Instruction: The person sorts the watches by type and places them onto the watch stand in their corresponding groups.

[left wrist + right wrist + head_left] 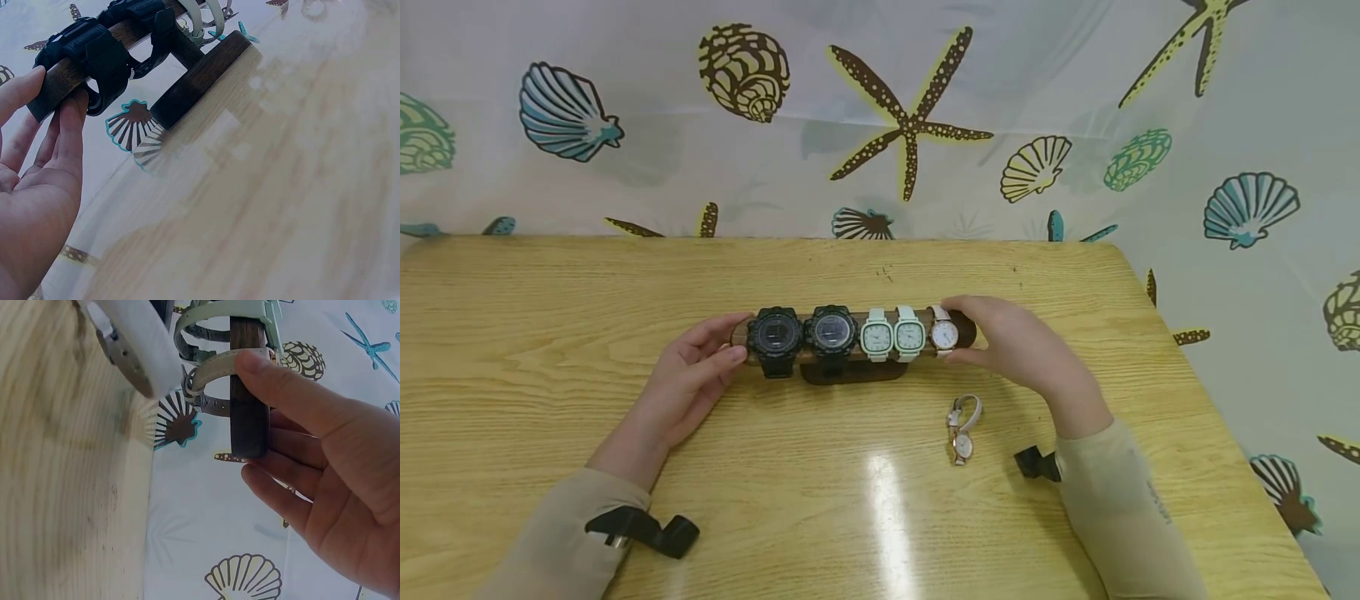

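A dark wooden watch stand (853,375) with a horizontal bar is on the table, carrying a row of watches. From the left come two black digital watches (777,332), then two mint-green square watches (892,336), then a small round white-faced watch (944,334). My left hand (688,375) pinches the bar's left end between thumb and fingers, beside the first black watch. At the other end, my right hand (1022,342) grips the bar, its thumb against the pale strap (219,365) of the small watch. A loose watch (962,447) with a light strap lies in front of the stand.
The wooden table (760,517) runs back to a hanging cloth (662,117) printed with shells and starfish, which also covers the right side. Black camera mounts (647,529) sit on both sleeves.
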Demonstrator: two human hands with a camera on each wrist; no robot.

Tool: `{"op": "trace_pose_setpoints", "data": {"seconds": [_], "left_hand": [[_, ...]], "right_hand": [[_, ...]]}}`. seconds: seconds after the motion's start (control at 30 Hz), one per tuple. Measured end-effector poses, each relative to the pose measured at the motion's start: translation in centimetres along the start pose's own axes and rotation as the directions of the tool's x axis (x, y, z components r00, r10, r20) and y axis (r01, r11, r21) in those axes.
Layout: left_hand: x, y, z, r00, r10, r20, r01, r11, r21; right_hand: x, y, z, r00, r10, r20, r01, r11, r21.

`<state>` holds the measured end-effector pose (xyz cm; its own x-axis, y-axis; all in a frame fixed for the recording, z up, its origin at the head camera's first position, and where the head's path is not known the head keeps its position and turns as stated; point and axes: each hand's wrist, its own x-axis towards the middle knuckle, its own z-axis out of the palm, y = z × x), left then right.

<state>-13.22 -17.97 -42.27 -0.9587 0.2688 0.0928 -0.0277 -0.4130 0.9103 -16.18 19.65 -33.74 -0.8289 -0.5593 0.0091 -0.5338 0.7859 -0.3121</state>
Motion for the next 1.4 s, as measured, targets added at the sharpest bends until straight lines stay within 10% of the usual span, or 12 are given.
{"op": "trace_pose_setpoints", "data": {"seconds": [1.4], "left_hand": [[0.2, -0.2, -0.2, 1.000, 0.018, 0.013, -0.017, 0.998, -0.060]], "right_hand": [[-0.8, -0.8, -0.7, 0.981, -0.129, -0.142, 0.123, 0.991, -0.046]]}}
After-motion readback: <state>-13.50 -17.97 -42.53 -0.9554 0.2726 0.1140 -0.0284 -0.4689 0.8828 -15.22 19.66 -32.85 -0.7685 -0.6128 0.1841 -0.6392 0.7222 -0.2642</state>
